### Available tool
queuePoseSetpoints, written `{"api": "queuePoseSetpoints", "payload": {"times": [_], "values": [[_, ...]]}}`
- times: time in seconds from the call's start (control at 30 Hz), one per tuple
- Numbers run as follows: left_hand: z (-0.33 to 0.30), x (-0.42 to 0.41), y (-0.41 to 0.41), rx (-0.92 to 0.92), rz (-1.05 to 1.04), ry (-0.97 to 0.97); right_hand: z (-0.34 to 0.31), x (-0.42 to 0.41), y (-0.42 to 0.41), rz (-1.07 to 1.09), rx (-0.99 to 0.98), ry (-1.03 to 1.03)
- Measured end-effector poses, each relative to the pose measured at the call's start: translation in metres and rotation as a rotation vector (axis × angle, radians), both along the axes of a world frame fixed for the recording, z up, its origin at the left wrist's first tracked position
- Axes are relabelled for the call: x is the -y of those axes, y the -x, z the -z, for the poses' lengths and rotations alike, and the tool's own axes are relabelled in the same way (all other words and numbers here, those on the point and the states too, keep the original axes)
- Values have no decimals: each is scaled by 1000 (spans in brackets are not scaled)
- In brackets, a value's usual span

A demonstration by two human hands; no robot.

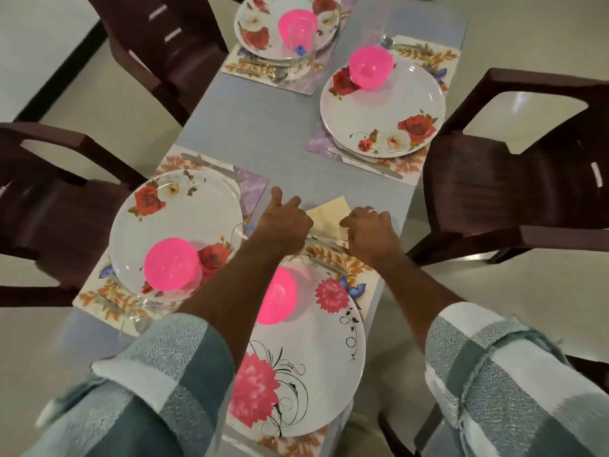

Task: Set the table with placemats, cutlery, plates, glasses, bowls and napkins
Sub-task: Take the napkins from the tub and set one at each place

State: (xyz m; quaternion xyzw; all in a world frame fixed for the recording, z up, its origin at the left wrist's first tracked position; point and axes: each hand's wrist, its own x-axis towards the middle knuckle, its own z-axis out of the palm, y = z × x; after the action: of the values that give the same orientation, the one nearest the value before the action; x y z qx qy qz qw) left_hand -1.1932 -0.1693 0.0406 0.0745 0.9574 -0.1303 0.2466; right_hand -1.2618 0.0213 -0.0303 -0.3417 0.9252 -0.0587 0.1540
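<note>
Both hands reach forward over the nearest plate to one pale yellow napkin that lies on the grey table just beyond the near placemat. The left hand has its fingers curled, thumb and forefinger stretched forward, at the left edge of the napkin; if it really pinches the paper, I cannot tell. The right hand, with a ring on one finger, curls its fingers on the right part of the napkin, and its grip also is not clear. Four plates are on the table: one with pink flowers under the forearms, one with red roses to the left of the left hand, one with roses beyond the right hand, and one far ahead. Each of the four plates carries one pink bowl; the nearest bowl is partly hidden by the left forearm. Four placemats lie under the plates. Cutlery lies just below the hands, blurred. Three dark chairs stand around the table.
</note>
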Motion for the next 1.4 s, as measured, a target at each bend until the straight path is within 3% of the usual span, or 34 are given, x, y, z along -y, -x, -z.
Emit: {"api": "queuePoseSetpoints", "payload": {"times": [1.2, 1.4], "values": [[23, -6, 14, 58, 50, 159, -1, -12, 5, 163, 197, 155], [17, -9, 9, 34, 46, 144, -6, -15, 3, 80, 84, 79]]}}
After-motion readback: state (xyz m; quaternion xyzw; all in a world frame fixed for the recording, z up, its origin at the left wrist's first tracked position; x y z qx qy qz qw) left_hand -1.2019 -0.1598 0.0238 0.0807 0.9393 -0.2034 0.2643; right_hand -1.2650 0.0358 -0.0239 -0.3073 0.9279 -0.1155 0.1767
